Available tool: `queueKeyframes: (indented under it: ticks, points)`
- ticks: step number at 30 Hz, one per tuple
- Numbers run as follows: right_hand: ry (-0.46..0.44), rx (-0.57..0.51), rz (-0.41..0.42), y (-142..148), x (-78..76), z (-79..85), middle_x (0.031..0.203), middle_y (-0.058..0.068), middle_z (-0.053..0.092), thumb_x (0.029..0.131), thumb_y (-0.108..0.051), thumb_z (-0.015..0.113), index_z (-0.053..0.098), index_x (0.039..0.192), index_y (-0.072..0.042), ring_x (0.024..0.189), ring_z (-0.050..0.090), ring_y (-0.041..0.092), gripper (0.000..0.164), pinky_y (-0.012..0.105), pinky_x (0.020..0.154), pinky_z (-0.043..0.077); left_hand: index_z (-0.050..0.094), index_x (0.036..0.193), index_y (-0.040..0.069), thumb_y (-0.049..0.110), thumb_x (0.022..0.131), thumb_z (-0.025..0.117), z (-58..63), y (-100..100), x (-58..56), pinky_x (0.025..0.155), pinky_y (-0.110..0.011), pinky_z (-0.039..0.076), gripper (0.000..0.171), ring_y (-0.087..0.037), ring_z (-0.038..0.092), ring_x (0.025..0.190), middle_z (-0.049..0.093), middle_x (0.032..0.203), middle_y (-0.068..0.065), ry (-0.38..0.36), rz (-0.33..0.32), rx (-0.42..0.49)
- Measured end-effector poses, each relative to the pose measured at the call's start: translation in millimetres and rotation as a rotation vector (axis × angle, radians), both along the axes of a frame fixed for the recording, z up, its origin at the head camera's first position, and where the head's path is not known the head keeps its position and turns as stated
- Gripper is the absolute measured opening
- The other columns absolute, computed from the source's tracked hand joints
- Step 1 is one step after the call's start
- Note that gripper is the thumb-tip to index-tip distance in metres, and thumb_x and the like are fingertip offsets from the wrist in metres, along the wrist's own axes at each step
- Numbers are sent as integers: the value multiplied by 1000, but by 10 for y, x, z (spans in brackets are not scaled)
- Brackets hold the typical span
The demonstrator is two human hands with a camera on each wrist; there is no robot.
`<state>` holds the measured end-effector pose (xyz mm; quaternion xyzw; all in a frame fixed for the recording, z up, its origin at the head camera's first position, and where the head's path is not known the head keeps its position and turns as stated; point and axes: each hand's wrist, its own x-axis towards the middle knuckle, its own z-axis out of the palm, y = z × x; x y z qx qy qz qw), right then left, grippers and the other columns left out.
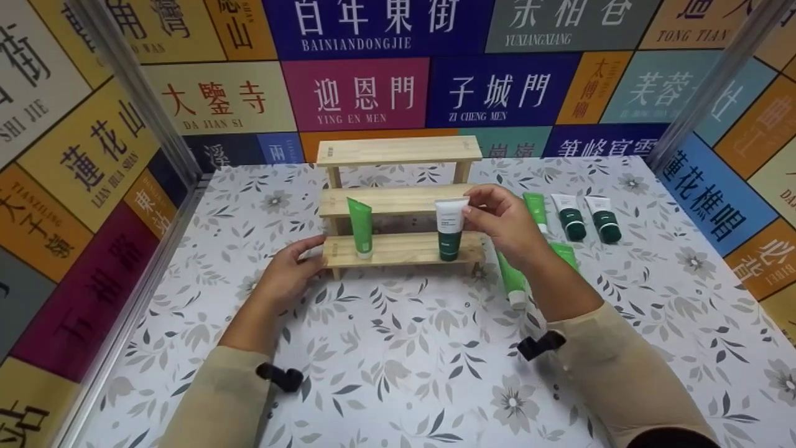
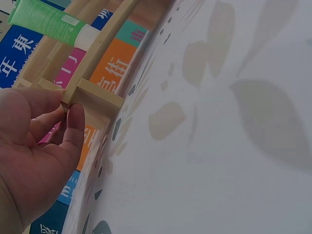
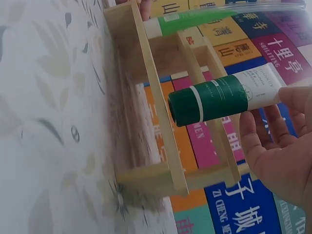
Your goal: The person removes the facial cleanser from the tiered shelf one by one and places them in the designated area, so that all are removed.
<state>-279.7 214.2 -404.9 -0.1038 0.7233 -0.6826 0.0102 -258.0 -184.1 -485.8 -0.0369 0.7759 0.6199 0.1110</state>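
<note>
A three-tier wooden display stand [image 1: 404, 251] stands on the patterned table. My left hand [image 1: 292, 264] pinches the left end of its lowest tier; in the left wrist view, thumb and fingers [image 2: 73, 129] close around the corner. On that tier's left part a light green squeeze tube [image 1: 361, 229] stands on its cap. My right hand [image 1: 505, 225] holds a white and dark green squeeze tube [image 1: 449, 229] by its flat white end, cap down over the tier's right part. The right wrist view shows this tube's dark green cap [image 3: 184, 106] right at the tier's edge.
Right of the stand, two more white and dark green tubes [image 1: 569, 218] lie side by side. Several light green tubes lie near my right forearm, one cap [image 1: 517, 300] pointing towards me. Printed sign panels [image 1: 367, 93] wall the table at the back and sides.
</note>
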Motion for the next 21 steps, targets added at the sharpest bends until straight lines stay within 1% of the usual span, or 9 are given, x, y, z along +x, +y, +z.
queueKeyframes:
  ticks: [5,8,12,14,17,21]
  points:
    - [9,-8,-44,283,17,-42,111,0,66,105,-9,68,64,123,-11,108,68,17,19,29,89,63,54,158,19,16,107,63,6,6,3,95,-29,55,51,-17,68,118,62,151,-12,-7,-3,-6]
    - [10,-33,-74,466,44,-70,110,0,66,105,-11,69,63,125,-10,108,69,16,22,29,87,63,53,158,19,17,107,63,2,-4,-2,97,-31,56,52,-18,69,119,62,152,-13,-3,-8,-4]
    - [-11,-134,-101,732,107,-92,111,0,66,103,-12,72,62,126,-9,102,72,15,25,29,86,64,52,159,18,17,108,62,-1,-13,-11,95,-31,57,53,-19,70,118,62,151,-13,-2,-8,-6]
    - [-20,-191,-116,876,137,-103,110,0,66,102,-11,73,64,123,-11,98,72,15,24,28,85,63,52,159,18,17,107,62,2,-13,-15,95,-31,57,52,-19,69,119,62,152,-13,-2,-8,-14]
    - [-11,-268,-126,1076,169,-114,108,0,66,101,-9,74,65,121,-10,94,70,15,22,28,83,63,53,159,18,16,107,62,1,-16,-17,95,-31,57,52,-20,69,120,62,152,-13,-1,-10,-15]
    - [8,-303,-142,1298,173,-115,107,2,65,101,-8,73,64,121,-9,91,69,15,22,26,79,62,53,159,18,16,107,62,11,-21,-2,97,-31,57,52,-19,70,119,63,151,-14,3,-9,-8]
